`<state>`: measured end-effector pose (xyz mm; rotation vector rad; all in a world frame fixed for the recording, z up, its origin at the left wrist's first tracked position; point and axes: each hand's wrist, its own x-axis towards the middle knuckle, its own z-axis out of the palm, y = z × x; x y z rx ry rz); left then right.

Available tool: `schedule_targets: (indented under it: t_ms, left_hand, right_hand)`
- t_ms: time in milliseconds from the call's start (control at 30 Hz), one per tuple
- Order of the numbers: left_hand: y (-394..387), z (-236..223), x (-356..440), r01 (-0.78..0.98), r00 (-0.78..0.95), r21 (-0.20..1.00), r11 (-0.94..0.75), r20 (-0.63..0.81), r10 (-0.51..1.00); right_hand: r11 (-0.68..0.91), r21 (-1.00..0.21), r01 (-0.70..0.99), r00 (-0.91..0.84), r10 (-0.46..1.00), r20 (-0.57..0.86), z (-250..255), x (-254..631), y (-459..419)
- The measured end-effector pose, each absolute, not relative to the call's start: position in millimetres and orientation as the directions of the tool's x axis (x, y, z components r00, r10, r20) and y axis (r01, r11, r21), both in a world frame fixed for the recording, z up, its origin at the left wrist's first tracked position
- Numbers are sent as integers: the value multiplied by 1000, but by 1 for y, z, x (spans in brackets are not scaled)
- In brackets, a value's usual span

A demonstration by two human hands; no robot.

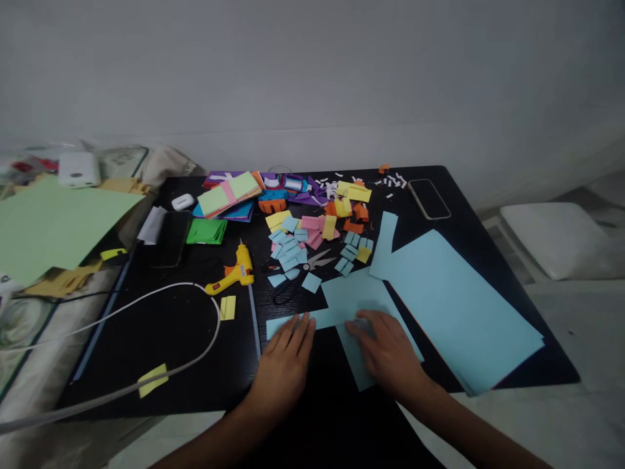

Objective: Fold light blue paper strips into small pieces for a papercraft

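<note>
My left hand lies flat with fingers stretched out on a folded light blue paper strip near the table's front. To its right, my right hand is curled and slightly blurred at the strip's right end, above a light blue sheet. Something greyish shows at its fingertips, too smeared to name. Behind the hands lie black-handled scissors with blades apart, among small folded light blue paper pieces.
A stack of light blue sheets covers the right side. A yellow glue gun lies left, near a looping white cable. Phones, coloured paper pads and paper scraps fill the back. A wall stands behind the black table.
</note>
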<state>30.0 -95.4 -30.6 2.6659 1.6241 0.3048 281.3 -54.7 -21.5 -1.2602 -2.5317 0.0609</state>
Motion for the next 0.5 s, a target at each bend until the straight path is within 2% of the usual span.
schedule_targets:
  t_ms: [233, 400, 500]
  left_hand:
    - [-96, -33, 31, 887, 426, 123, -445, 153, 891]
    - [-97, -30, 34, 887, 423, 139, -439, 130, 897]
    - [-98, -28, 37, 892, 417, 143, -429, 106, 903]
  right_hand:
    - [488, -134, 863, -436, 851, 292, -9, 305, -53]
    - [492, -215, 844, -403, 845, 351, -10, 294, -51]
    - [571, -266, 777, -501, 816, 288, -14, 272, -56]
